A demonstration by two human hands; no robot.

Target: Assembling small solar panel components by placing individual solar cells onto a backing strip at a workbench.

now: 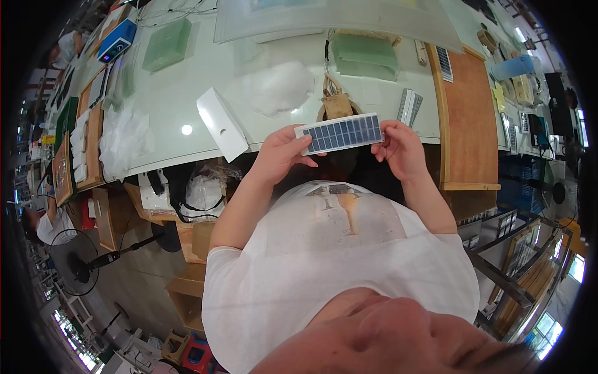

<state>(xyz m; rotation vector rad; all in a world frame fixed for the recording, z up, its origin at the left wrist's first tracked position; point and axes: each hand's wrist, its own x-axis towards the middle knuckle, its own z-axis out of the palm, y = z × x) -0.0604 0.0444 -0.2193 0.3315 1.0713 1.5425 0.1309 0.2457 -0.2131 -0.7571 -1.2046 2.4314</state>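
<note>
The left hand (283, 153) holds one end of a small blue solar panel (342, 133), with its thumb on top and its fingers under it. The right hand (402, 146) pinches the other end. The panel is in front of the person's belly, by the near edge of the white table (162, 93). Its 3 o'clock end sits a bit higher in view than its 9 o'clock end.

Going out from the panel, a little brown block (337, 106) is close by at 12 o'clock. Thin gray strips (409, 107) lie at 2 o'clock. A long white box (222, 124) is at 9 o'clock, and a brown wooden board (470, 118) is at 3 o'clock. A soft white pile (280, 84) is at 10 o'clock.

Farther off, pale green slabs (364, 59) are stacked just past 12 o'clock. A blue machine (117, 40) is far away at 10 o'clock.
</note>
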